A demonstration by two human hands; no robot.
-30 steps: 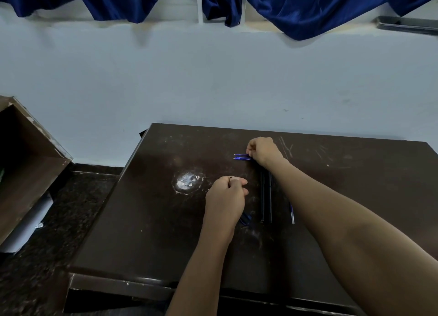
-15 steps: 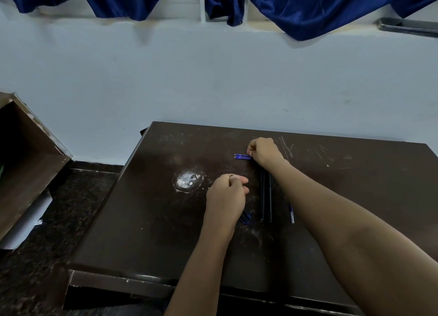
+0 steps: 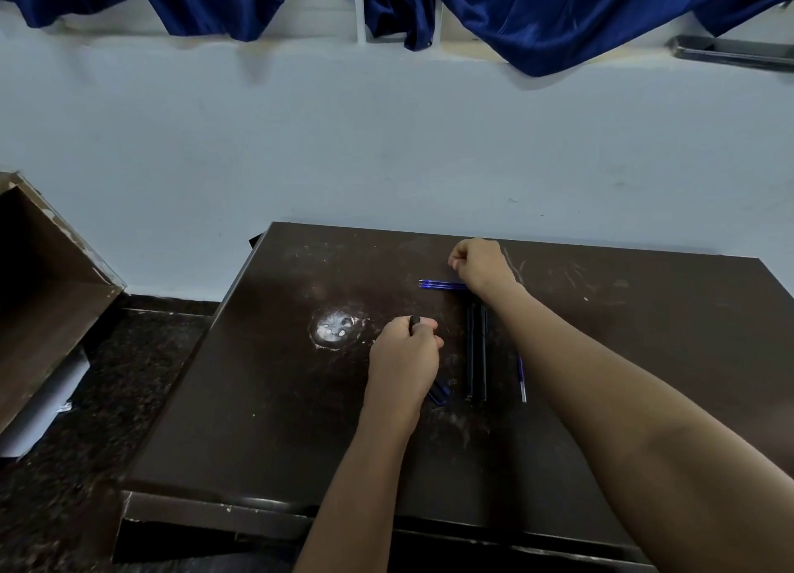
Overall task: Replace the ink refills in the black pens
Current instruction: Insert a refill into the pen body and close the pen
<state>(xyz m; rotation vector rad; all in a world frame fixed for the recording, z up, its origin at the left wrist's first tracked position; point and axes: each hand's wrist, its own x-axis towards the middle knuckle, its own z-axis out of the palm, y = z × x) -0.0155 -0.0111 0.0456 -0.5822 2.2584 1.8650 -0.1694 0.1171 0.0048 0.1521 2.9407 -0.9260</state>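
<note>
Your left hand (image 3: 404, 353) is curled into a fist around a slim black pen part (image 3: 414, 324); only its dark end shows above your thumb, and something dark blue pokes out below the heel of the hand. Your right hand (image 3: 481, 267) is clenched at the far side of the dark brown, scuffed wooden bench (image 3: 258, 400), sitting just above the thin blue ink refills (image 3: 442, 285); whether it pinches anything cannot be told. Those refills lie side by side, crosswise on the bench, their left ends free and their right ends hidden under your wrist. Two slim black pens (image 3: 476, 353) lie parallel, pointing away from you, between your two forearms, their far ends covered by your right arm. Just right of them lies a single loose blue refill with a pale tip (image 3: 521, 379), close against your right forearm. A worn whitish patch (image 3: 335, 327) marks the bench left of your left hand.
</note>
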